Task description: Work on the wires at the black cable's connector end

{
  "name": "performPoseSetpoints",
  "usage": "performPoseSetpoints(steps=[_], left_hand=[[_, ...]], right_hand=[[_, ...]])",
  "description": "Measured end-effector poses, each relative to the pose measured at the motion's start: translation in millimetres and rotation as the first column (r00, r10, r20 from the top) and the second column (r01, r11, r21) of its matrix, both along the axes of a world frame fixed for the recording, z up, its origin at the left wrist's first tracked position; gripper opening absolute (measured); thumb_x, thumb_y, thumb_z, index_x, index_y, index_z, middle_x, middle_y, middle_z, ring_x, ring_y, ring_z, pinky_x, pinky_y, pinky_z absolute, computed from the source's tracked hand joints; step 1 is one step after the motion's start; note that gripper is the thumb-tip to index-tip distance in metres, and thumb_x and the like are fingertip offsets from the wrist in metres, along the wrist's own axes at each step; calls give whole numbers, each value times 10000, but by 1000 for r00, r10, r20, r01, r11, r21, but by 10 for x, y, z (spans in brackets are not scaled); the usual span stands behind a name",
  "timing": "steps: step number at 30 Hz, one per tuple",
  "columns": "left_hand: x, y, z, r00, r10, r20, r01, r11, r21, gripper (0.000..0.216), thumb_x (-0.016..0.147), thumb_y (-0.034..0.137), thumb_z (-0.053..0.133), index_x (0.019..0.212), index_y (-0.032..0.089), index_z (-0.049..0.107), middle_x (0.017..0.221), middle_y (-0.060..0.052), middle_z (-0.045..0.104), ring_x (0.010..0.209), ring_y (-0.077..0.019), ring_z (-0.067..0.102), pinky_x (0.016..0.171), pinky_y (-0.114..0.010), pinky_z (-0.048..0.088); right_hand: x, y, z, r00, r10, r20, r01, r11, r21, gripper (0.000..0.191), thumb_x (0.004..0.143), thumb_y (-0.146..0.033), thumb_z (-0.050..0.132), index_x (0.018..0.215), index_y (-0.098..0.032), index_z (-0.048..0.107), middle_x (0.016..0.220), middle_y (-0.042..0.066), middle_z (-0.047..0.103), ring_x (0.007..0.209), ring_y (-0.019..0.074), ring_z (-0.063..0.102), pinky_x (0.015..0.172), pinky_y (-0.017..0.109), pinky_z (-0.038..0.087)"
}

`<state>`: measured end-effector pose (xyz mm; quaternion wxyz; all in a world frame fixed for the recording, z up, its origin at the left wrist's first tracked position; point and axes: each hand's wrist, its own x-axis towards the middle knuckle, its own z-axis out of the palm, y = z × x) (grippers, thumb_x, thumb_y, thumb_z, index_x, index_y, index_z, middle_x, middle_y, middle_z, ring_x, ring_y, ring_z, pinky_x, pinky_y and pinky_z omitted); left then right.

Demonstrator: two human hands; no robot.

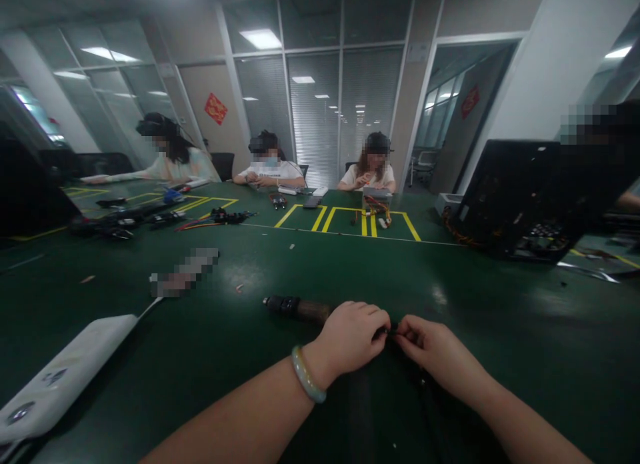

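Note:
A dark rod-shaped tool that looks like an electric screwdriver (pixel 311 311) lies just above the green table, its black collar and metal tip pointing left. My left hand (pixel 353 334), with a pale green bangle on the wrist, is closed around its right end. Close beside it, my right hand (pixel 425 347) pinches a small black cable end (pixel 394 329) between thumb and fingers, right against the tool's rear. Whether the two parts are joined cannot be made out. A dark cable (pixel 423 383) hangs below my right hand, barely visible against the table.
A white power strip (pixel 70 364) lies at left, with a blurred-out object (pixel 185 274) past it. Bundled cables (pixel 120 217) lie farther back. A black computer case (pixel 530 197) stands at right. Several people sit around the table, one behind a power supply unit (pixel 377 194).

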<state>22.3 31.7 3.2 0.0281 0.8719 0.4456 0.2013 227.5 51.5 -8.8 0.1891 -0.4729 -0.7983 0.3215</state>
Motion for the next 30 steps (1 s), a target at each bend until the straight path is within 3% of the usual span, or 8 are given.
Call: performPoseSetpoints(steps=[7, 12, 30], left_hand=[[5, 10, -13, 1000, 29, -8, -29, 1000, 1, 137, 874, 311, 643, 958, 221, 582, 939, 14, 654, 900, -182, 603, 819, -329, 439], [1, 9, -23, 1000, -8, -22, 8, 1000, 22, 102, 869, 247, 624, 963, 225, 591, 966, 10, 658, 909, -185, 608, 819, -329, 437], [-5, 21, -32, 1000, 14, -17, -14, 999, 30, 125, 865, 301, 641, 916, 220, 561, 919, 24, 646, 865, -187, 602, 785, -338, 438]], right_hand=[[1, 24, -40, 1000, -1, 27, 1, 1000, -18, 123, 900, -304, 537, 837, -228, 611, 710, -25, 645, 625, 152, 587, 533, 223, 382], [-3, 32, -66, 1000, 6, 29, -5, 1000, -16, 142, 909, -305, 523, 824, -217, 595, 706, -25, 637, 647, 152, 591, 555, 222, 392], [-1, 40, -67, 999, 11, 44, -9, 999, -46, 156, 921, -332, 515, 854, -222, 604, 735, -14, 646, 655, 159, 597, 558, 233, 407]])
